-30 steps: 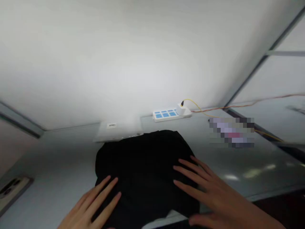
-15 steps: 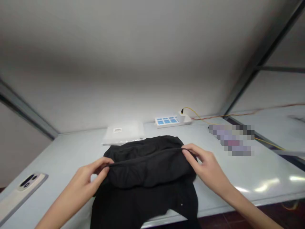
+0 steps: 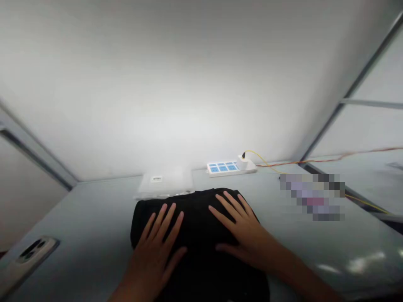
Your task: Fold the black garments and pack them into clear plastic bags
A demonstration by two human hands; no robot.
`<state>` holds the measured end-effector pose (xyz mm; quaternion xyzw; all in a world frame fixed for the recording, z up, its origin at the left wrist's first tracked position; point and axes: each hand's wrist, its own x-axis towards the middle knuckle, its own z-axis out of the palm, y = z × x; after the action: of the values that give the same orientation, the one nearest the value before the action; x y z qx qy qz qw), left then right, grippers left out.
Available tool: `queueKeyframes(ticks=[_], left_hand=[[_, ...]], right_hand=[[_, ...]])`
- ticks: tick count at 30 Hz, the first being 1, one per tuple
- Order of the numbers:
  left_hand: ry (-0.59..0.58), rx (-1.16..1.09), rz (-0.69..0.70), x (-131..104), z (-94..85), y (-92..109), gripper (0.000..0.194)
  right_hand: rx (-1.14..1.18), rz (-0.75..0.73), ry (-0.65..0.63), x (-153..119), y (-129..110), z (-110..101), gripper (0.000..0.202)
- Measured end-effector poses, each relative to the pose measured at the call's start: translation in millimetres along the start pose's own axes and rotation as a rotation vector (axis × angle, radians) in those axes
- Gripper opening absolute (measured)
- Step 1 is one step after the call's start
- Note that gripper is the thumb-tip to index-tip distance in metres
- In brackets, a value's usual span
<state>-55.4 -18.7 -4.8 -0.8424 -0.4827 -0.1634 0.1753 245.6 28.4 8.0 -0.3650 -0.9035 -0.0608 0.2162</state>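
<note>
A black cloth garment (image 3: 198,235) lies folded on the table in front of me; its exact kind does not show. My left hand (image 3: 157,247) rests flat on its left part, fingers spread. On the right part lies my right hand (image 3: 244,230), also flat with the fingers apart. Neither hand grips the fabric. Just behind the garment's far edge is a flat clear plastic bag (image 3: 166,182) with a small barcode label. The near end of the garment runs out of the bottom of the view.
A white power strip (image 3: 222,167) with blue sockets stands by the back wall, a plug and yellow cable (image 3: 261,157) at its right end. A phone (image 3: 28,260) lies at the left. A pixelated item (image 3: 311,197) is on the right of the table (image 3: 94,218).
Both hands have let go of the garment's edge, which they pinched and held up. That edge has gone down away from me, and the hands now lie flat on the cloth.
</note>
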Motion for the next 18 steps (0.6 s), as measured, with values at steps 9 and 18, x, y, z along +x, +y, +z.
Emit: queueKeyframes(ticks=[9,18], left_hand=[[-0.013,0.038,-0.029,-2,12.0,5,0.075],[0.071,-0.165,-0.263,29,29.1,97,0.082]], right_hand=[[-0.011,0.031,0.095,-20,39,8,0.055],[-0.107,-0.045,0.325,4,10,-15,0.043]])
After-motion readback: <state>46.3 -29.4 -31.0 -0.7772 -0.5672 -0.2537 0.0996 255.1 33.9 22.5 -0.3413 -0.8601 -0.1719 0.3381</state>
